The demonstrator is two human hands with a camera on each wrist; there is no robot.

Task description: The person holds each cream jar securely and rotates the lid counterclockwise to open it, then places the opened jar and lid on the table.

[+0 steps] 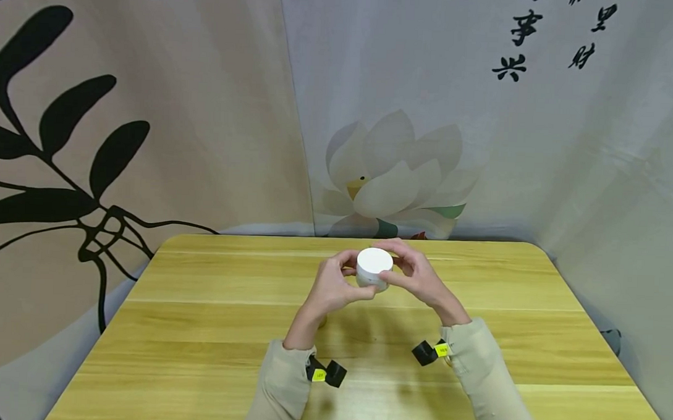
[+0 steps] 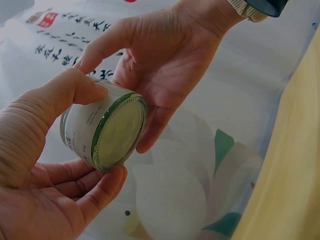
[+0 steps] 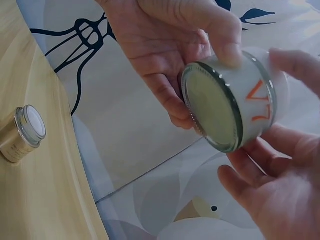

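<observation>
A squat glass jar [image 2: 92, 125] with a white lid [image 1: 375, 259] is held up above the table between both hands. My left hand [image 1: 334, 285] grips the jar's lower body, thumb on the near side and fingers behind. Around the lid, my right hand [image 1: 414, 276] pinches with its thumb in front and fingers at the back. The jar's pale greenish base [image 3: 211, 107] faces the right wrist camera, and orange-red marks show on its side. In the left wrist view, small print runs along the pale label.
A small gold jar [image 3: 22, 134] with a clear neck and white top stands on the wooden table [image 1: 210, 329]; my left wrist mostly hides it in the head view. Behind the table's far edge hangs a printed cloth [image 1: 217, 107] with leaves, a lotus and characters.
</observation>
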